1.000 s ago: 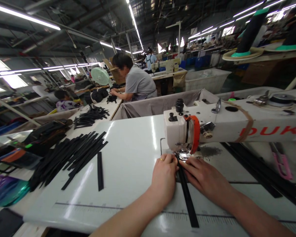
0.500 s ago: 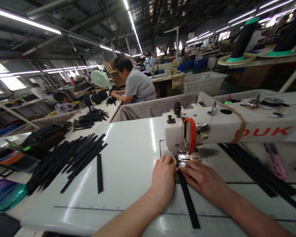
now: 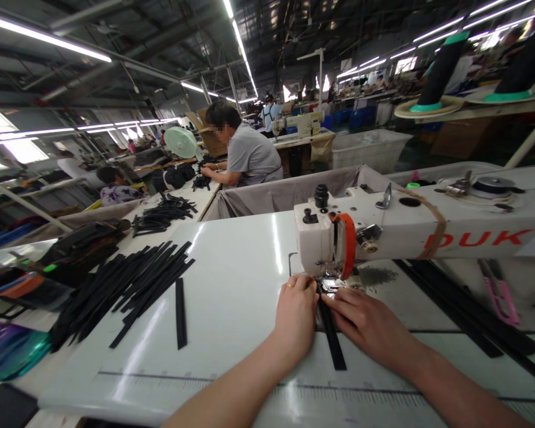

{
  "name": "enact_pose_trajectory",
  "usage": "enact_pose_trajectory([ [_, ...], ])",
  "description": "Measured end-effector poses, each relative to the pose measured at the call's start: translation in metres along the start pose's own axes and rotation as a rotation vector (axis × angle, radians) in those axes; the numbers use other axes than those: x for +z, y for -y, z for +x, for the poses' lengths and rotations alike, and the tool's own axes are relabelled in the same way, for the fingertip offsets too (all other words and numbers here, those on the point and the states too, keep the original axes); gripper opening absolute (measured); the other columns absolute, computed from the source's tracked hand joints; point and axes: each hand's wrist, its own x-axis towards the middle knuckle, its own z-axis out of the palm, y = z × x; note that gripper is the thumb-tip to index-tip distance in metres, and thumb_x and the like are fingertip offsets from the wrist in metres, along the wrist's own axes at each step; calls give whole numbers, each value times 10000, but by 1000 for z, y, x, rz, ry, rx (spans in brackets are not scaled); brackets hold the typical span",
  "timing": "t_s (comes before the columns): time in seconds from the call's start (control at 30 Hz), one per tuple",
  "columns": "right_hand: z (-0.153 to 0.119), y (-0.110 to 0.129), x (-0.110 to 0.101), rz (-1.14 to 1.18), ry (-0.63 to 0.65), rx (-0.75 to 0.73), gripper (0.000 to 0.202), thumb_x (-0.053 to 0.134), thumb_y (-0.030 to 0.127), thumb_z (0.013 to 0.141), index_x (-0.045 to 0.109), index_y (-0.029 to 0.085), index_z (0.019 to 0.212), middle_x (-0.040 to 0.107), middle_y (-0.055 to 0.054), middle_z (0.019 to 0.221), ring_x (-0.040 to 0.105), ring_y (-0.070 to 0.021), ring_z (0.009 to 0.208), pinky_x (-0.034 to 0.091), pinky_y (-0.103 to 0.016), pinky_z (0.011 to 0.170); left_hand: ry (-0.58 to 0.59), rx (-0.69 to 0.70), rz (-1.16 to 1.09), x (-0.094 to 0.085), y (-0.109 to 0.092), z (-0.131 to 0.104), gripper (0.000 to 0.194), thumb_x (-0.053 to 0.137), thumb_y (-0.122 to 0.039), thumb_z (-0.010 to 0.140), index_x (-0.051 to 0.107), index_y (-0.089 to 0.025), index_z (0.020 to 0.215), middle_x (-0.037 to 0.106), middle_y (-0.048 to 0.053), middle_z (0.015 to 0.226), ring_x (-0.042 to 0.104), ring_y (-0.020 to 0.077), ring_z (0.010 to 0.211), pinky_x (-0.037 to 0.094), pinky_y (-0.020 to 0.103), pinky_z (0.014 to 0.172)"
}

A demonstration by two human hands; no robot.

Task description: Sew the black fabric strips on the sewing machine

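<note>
A black fabric strip (image 3: 332, 341) runs under the presser foot of a white sewing machine (image 3: 314, 241), its loose end pointing toward me on the table. Just left of the foot, my left hand (image 3: 296, 310) has its fingers curled together at the strip's edge, the fingertips partly hidden. My right hand (image 3: 362, 316) pinches the strip from the right, close to the metal presser foot (image 3: 330, 284). An orange guard (image 3: 348, 246) sits in front of the machine head.
Many black strips (image 3: 129, 285) are heaped at the left, with a single strip (image 3: 181, 314) beside them. More strips (image 3: 455, 306) and pink-handled scissors (image 3: 502, 297) lie right, under the machine arm. A co-worker (image 3: 252, 148) sits beyond a cloth-lined bin (image 3: 289, 193).
The black strip has slid away from me under the presser foot, so less of its loose end shows. Both hands stay almost in the same place beside the foot.
</note>
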Motion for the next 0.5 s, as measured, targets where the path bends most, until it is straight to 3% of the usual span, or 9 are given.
enact_pose_trajectory([
  [0.23,-5,4,-15,261,64,-65,183,521,139,907,695,199,907,632,-37,785,602,-170,772,492,-295,720,-20,32,-82,1,1,-7,196,517,-54,904,649,-144,1017,610,87,1223,527,254,1128,481,414,986],
  [0.5,-2,-1,-7,143,13,-80,194,533,154,923,704,202,1002,645,-33,788,611,-197,800,504,-333,747,6,39,-54,-2,1,-6,174,535,-71,908,648,-130,1027,624,92,1210,539,261,1097,480,417,975],
])
